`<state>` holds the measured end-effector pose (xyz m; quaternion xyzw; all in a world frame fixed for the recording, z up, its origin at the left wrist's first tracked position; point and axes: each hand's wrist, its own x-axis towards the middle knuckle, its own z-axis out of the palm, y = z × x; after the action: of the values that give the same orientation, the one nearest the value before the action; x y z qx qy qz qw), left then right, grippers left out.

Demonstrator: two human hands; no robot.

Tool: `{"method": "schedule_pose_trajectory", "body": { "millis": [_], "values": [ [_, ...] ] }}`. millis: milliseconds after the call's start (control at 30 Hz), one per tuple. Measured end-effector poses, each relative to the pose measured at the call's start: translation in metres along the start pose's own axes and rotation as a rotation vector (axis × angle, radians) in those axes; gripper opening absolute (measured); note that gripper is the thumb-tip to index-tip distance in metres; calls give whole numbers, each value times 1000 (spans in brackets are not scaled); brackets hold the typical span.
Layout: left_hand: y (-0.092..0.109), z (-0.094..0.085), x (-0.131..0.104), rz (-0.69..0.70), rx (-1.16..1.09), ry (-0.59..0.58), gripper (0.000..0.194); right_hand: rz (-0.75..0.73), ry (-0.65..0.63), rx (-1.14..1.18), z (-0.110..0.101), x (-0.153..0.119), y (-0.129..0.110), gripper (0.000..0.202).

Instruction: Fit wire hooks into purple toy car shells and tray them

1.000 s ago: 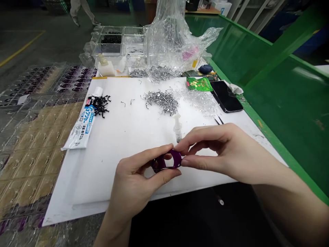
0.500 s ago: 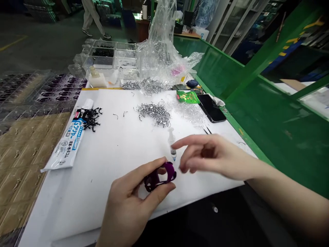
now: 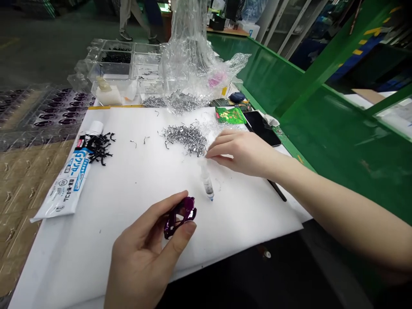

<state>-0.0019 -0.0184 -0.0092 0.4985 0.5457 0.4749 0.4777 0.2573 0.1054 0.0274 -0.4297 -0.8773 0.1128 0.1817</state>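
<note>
Between the thumb and fingers of my left hand [image 3: 148,249] is a glossy purple part [image 3: 180,216] with openings through it, held above the white mat. My right hand [image 3: 241,152] is at the right edge of a pile of small silvery pieces [image 3: 186,137]. Its fingertips are pressed together near that pile, just above the plunger end of a clear syringe [image 3: 207,182]. What they pinch, if anything, is too small to make out. The syringe lies on the white mat [image 3: 128,249] with its blue tip toward me.
A white-and-blue tube [image 3: 66,182] lies at the left beside black pieces [image 3: 100,148]. Behind are compartment trays [image 3: 116,68] and clear plastic film [image 3: 186,47]. A green packet [image 3: 230,115], a phone [image 3: 262,128] and black tweezers [image 3: 277,191] are at the right. A person walks in the background.
My right hand has moved up and away from the purple part to the silvery pile, its fingers now together. The view has shifted; my left hand still holds the purple part.
</note>
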Motion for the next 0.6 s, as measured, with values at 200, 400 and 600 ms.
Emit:
{"method": "schedule_pose_trajectory", "body": {
  "millis": [200,400,600],
  "values": [
    [0,0,4,29,18,-15,33,395,-27,162,8,-38,-44,9],
    [2,-1,4,51,-40,-31,32,342,55,261,20,-59,-52,17],
    [3,-1,6,55,-235,-126,27,573,237,684,16,-72,-58,36]
  ]
}}
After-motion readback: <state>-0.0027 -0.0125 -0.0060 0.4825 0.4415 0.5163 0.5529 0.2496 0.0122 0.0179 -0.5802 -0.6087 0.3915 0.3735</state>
